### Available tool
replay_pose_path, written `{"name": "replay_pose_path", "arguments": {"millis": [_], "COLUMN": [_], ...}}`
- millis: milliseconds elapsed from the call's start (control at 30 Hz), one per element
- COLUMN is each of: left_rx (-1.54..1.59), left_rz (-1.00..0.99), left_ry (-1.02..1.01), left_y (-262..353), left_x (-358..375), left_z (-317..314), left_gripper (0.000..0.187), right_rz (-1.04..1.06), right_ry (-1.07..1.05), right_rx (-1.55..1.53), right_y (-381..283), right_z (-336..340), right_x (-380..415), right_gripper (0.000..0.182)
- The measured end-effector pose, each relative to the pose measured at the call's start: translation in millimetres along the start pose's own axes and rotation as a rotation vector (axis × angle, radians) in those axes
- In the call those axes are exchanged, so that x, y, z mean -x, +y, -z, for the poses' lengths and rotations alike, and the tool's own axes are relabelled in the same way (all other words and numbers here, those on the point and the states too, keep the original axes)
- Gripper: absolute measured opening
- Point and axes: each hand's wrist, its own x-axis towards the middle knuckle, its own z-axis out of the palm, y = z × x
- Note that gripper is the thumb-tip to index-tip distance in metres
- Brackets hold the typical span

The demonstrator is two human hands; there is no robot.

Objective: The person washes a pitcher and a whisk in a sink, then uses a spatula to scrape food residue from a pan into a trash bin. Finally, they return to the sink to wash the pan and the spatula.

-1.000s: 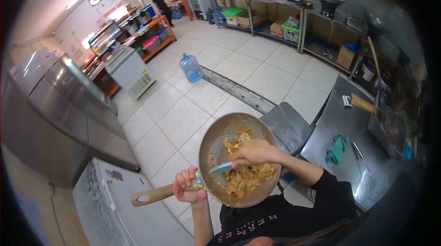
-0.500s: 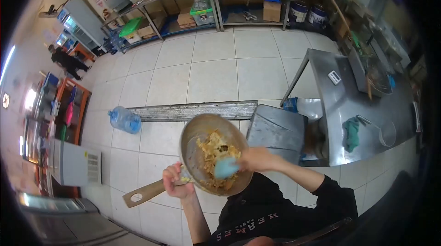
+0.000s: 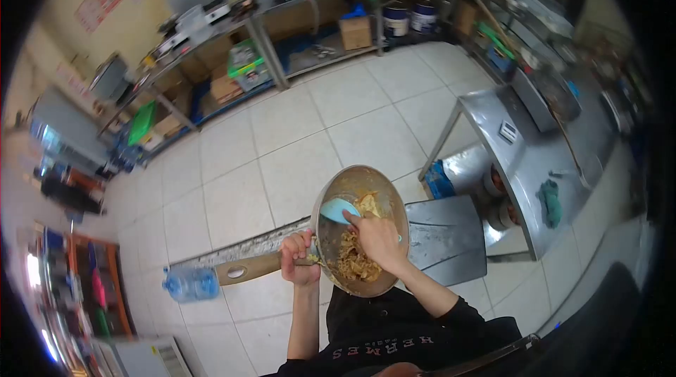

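Observation:
My left hand [image 3: 301,258] is wrapped round the wooden-looking handle [image 3: 250,268] of a deep, tilted pan [image 3: 403,222], close to its rim. The pan is held in the air in front of my dark shirt. Inside it lies a yellow-brown, shredded-looking food mixture [image 3: 358,262], mostly on the near side, with a lump by the far wall. My right hand [image 3: 377,239] reaches into the pan, closed on a light blue spatula [image 3: 339,210]. The spatula's blade is against the pan's upper left inner wall; most of its handle is hidden by my hand.
A steel table [image 3: 503,165] stands at the right with a green cloth [image 3: 550,204] on it. Beside it is a grey lidded bin [image 3: 451,239]. A large water bottle [image 3: 191,284] lies on the floor at left. Shelves line the back; a person [image 3: 67,190] stands far left.
The spatula has moved from the food in the pan's near middle to the far left inner wall. My view has turned, and the pan now shows further right.

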Motion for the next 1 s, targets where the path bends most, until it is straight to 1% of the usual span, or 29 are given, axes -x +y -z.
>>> {"name": "replay_pose_path", "arguments": {"millis": [33,67,100,133,167,200,233,267,300,333,367,400,433,500,533,567,633,700,767,800,833,900,933,967,1000], "left_rx": [0.022,0.082,0.154,0.185,0.194,0.179,0.174,0.187,0.202,0.160,0.121,0.144,0.155,0.117,0.108,0.101,0.068,0.048,0.032,0.007,-0.019,-0.046,-0.074,-0.091,-0.077], "left_rz": [0.033,0.073,0.116,0.172,0.228,0.249,0.257,0.279,0.321,0.337,0.346,0.354,0.366,0.435,0.481,0.505,0.578,0.607,0.622,0.615,0.611,0.662,0.688,0.696,0.700], "left_ry": [-0.032,-0.029,-0.020,-0.018,-0.035,-0.130,-0.228,-0.306,-0.318,-0.346,-0.378,-0.340,-0.349,-0.283,-0.301,-0.317,-0.380,-0.401,-0.440,-0.471,-0.501,-0.525,-0.531,-0.553,-0.606], "left_y": [2,4,-8,-17,-25,-37,-51,-25,-24,-27,-25,-28,-29,-31,-34,-29,-40,-48,-66,-75,-78,-91,-99,-127,-144], "left_x": [-35,-75,-83,-88,-85,-85,-87,-92,-96,-98,-102,-102,-103,-105,-104,-102,-99,-92,-86,-83,-83,-77,-74,-57,-51], "left_z": [-2,7,8,9,10,7,1,-2,-10,-17,-20,-17,-17,-19,-16,-12,-13,-17,-24,-27,-29,-34,-37,-46,-54], "left_gripper": [0.035,0.035,0.034,0.034,0.034,0.034,0.035,0.035,0.035,0.035,0.036,0.036,0.036,0.036,0.036,0.036,0.036,0.035,0.035,0.035,0.035,0.035,0.035,0.035,0.036], "right_rz": [-0.042,0.014,0.067,0.011,0.020,0.040,0.000,-0.172,-0.335,-0.378,-0.530,-0.667,-0.683,-0.633,-0.643,-0.665,-0.744,-0.802,-0.715,-0.632,-0.661,-0.544,-0.564,-0.561,-0.564], "right_ry": [0.028,-0.100,-0.228,-0.220,-0.243,-0.252,-0.223,-0.049,0.110,0.114,0.112,0.110,0.119,0.062,-0.072,-0.066,0.175,0.199,0.110,0.089,0.104,0.337,0.351,0.333,0.314], "right_rx": [0.003,-0.010,-0.016,-0.018,-0.068,-0.110,-0.106,-0.096,-0.106,-0.114,-0.092,-0.067,-0.064,-0.091,-0.177,-0.196,-0.256,-0.225,-0.215,-0.163,-0.172,-0.539,-0.549,-0.415,-0.275], "right_y": [0,3,23,42,55,69,80,47,45,50,52,58,62,65,63,51,50,58,78,76,67,55,51,73,80], "right_z": [-1,-10,-8,-5,6,18,26,30,25,11,-2,-15,-31,-62,-53,-44,-22,-20,-34,-38,-46,-62,-65,-71,-70], "right_x": [-15,-27,-17,-6,1,0,-12,-20,-24,-19,-16,-13,1,42,50,57,61,65,74,79,81,78,72,69,65], "right_gripper": [0.028,0.028,0.029,0.029,0.029,0.029,0.029,0.030,0.032,0.032,0.033,0.033,0.033,0.033,0.034,0.034,0.035,0.034,0.038,0.038,0.038,0.035,0.035,0.034,0.033]}}
